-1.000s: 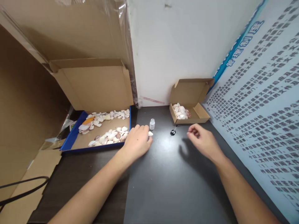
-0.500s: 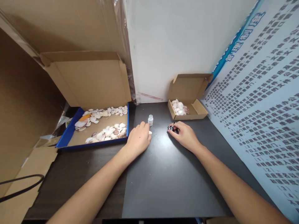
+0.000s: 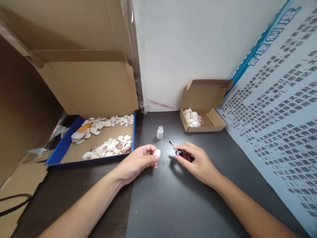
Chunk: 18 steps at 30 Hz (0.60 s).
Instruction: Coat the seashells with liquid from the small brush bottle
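Observation:
My left hand pinches a small white shell between thumb and fingertips, lifted just above the dark table. My right hand grips a black cap with a thin brush, whose tip points up and left toward the shell. A small clear bottle stands uncapped on the table just behind both hands.
A blue-edged cardboard tray with several shells lies at the left, its lid raised. A small open cardboard box with several shells sits at the back right by the white wall. A printed poster leans along the right.
My right hand reached to the black brush cap on the table, took it and lifted it. My left hand raised the shell off the table and drew it nearer.

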Each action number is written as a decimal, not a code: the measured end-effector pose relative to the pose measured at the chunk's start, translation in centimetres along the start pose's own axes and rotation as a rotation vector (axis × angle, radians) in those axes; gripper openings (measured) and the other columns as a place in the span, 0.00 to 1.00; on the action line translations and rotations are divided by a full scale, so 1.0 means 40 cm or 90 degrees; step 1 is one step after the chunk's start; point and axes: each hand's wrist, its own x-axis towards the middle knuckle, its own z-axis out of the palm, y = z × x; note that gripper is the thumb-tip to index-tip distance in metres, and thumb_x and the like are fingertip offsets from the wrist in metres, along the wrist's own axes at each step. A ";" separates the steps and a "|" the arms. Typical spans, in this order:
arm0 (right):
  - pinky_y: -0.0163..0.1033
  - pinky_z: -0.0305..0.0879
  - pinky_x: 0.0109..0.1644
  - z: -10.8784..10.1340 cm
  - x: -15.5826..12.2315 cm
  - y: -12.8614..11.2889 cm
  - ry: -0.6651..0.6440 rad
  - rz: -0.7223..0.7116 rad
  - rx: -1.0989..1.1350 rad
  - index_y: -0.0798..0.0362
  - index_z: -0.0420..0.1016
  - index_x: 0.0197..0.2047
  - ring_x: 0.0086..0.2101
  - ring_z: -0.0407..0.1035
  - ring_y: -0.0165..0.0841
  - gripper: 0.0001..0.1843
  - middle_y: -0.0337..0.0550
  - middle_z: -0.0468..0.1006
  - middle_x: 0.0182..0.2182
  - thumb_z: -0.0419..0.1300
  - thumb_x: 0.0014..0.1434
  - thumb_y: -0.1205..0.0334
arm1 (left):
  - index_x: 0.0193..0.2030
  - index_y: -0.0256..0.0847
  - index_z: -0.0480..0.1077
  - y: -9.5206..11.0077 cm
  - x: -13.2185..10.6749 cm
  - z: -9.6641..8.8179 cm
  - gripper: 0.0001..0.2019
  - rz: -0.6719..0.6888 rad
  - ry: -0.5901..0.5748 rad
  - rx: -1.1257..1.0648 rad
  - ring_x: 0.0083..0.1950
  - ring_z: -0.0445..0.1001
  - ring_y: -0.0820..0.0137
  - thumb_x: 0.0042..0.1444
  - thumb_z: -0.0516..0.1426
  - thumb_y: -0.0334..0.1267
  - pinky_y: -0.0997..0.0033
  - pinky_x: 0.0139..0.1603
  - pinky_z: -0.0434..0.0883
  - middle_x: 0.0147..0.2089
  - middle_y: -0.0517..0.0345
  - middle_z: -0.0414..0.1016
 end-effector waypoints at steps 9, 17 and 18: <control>0.41 0.66 0.41 0.010 -0.020 -0.010 -0.086 0.031 0.047 0.53 0.70 0.59 0.37 0.69 0.34 0.19 0.47 0.74 0.42 0.54 0.68 0.59 | 0.35 0.40 0.61 -0.013 0.003 -0.012 0.19 -0.031 -0.023 0.097 0.27 0.66 0.75 0.56 0.60 0.53 0.74 0.29 0.64 0.28 0.63 0.66; 0.42 0.65 0.48 0.001 -0.024 -0.014 -0.085 0.036 0.074 0.51 0.67 0.62 0.42 0.69 0.35 0.21 0.46 0.73 0.41 0.46 0.72 0.57 | 0.36 0.41 0.58 -0.021 -0.010 -0.011 0.16 -0.032 -0.083 0.117 0.25 0.53 0.77 0.62 0.56 0.51 0.76 0.27 0.56 0.24 0.69 0.56; 0.41 0.65 0.47 0.000 -0.025 -0.016 -0.082 0.032 0.076 0.50 0.67 0.62 0.41 0.69 0.34 0.20 0.45 0.73 0.41 0.45 0.72 0.57 | 0.36 0.41 0.59 -0.021 -0.011 -0.012 0.15 -0.038 -0.084 0.116 0.25 0.52 0.77 0.62 0.55 0.50 0.76 0.27 0.55 0.25 0.68 0.55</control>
